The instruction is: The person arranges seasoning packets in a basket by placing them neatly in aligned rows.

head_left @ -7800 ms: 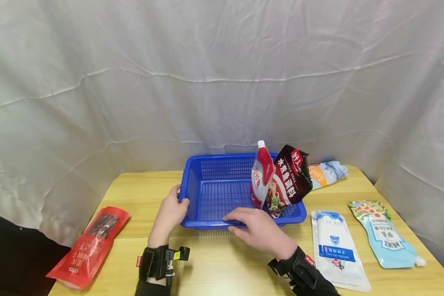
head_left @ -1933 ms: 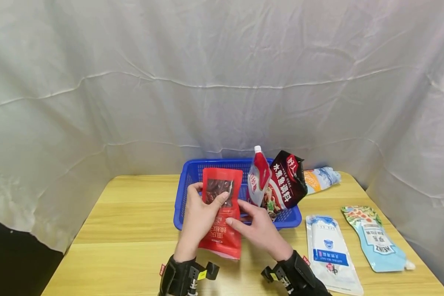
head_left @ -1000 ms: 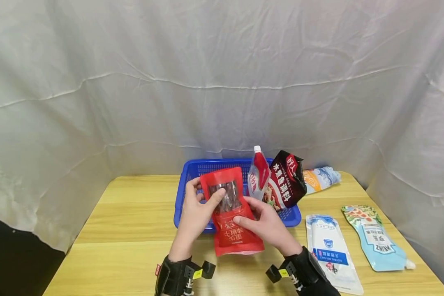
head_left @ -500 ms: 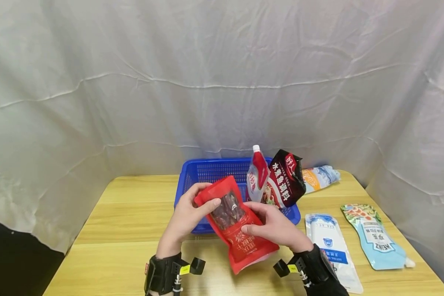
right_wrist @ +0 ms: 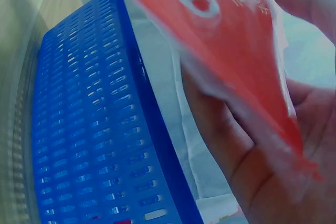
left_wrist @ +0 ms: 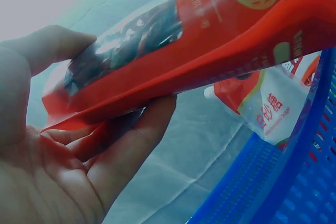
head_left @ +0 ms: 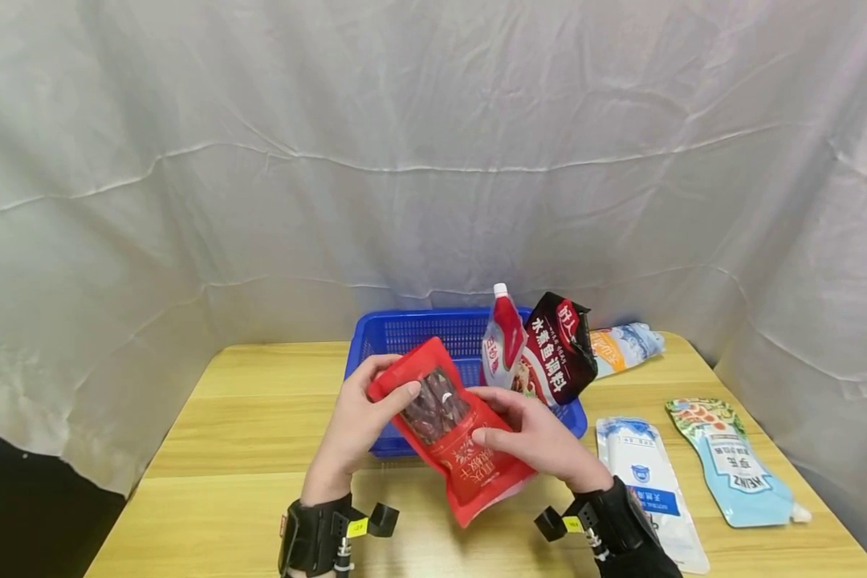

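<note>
Both hands hold a red bag of dried chilies (head_left: 470,466) in the air over the front of the blue basket (head_left: 422,325). The left hand (head_left: 357,421) grips its upper left end, thumb on the clear window and fingers behind, as the left wrist view shows. At the lower right side, the right hand (head_left: 542,437) pinches the bag, thumb in front and fingers underneath in the right wrist view. The bag is tilted, its lower end toward the right front. In the basket's right part stand a capped white sugar pouch (head_left: 503,345) and a black seasoning bag (head_left: 559,353).
Right of the basket lie a white sea salt bag (head_left: 643,474) and a light blue Heinz pouch (head_left: 740,466). A blue and orange bag (head_left: 628,349) lies behind, partly hidden. A grey curtain (head_left: 433,160) surrounds the wooden table (head_left: 260,449).
The chili bag, first lying at the table's left, was lifted to the basket by both hands. It has since turned from upright to tilted and come nearer. The basket's contents look unchanged.
</note>
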`<move>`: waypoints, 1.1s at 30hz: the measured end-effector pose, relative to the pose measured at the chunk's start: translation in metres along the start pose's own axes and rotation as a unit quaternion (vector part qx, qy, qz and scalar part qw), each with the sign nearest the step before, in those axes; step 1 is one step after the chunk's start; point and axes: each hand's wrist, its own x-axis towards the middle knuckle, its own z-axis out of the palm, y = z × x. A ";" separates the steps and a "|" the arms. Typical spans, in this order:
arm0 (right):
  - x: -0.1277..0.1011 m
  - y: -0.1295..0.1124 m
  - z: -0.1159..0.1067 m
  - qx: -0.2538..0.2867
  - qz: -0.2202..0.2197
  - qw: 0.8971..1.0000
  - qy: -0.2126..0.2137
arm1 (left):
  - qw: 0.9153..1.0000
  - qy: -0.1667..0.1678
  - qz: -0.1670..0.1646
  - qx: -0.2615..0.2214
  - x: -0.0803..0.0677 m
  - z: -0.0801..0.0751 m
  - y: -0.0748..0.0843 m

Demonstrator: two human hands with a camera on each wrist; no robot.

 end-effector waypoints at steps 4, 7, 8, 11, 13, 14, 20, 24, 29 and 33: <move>0.000 -0.001 0.000 0.026 -0.007 0.999 0.041 | 1.000 0.025 0.006 -0.008 0.000 -0.003 0.000; -0.001 -0.003 0.002 0.052 -0.008 0.995 0.083 | 0.999 0.049 0.008 -0.015 0.000 -0.004 0.001; -0.001 -0.003 0.003 0.063 -0.008 0.993 0.099 | 0.998 0.057 0.008 -0.019 -0.001 -0.004 0.002; -0.001 -0.004 0.008 0.106 -0.015 0.984 0.141 | 0.996 0.084 0.001 -0.033 -0.001 -0.004 0.005; 0.001 -0.003 0.012 0.149 -0.021 0.975 0.161 | 0.994 0.098 -0.003 -0.048 -0.002 -0.005 0.007; 0.002 -0.003 0.015 0.173 -0.025 0.970 0.168 | 0.993 0.105 -0.004 -0.054 -0.002 -0.005 0.007; 0.006 -0.003 0.032 0.263 -0.016 0.938 0.223 | 0.986 0.131 -0.003 -0.107 -0.002 -0.005 0.009; 0.008 -0.002 0.041 0.257 -0.005 0.938 0.231 | 0.981 0.140 0.000 -0.138 -0.001 -0.004 0.010; 0.010 -0.001 0.048 0.269 -0.005 0.936 0.227 | 0.980 0.136 0.000 -0.142 0.000 -0.002 0.010; 0.011 -0.001 0.049 0.273 -0.001 0.933 0.235 | 0.982 0.132 -0.007 -0.132 0.001 -0.002 0.009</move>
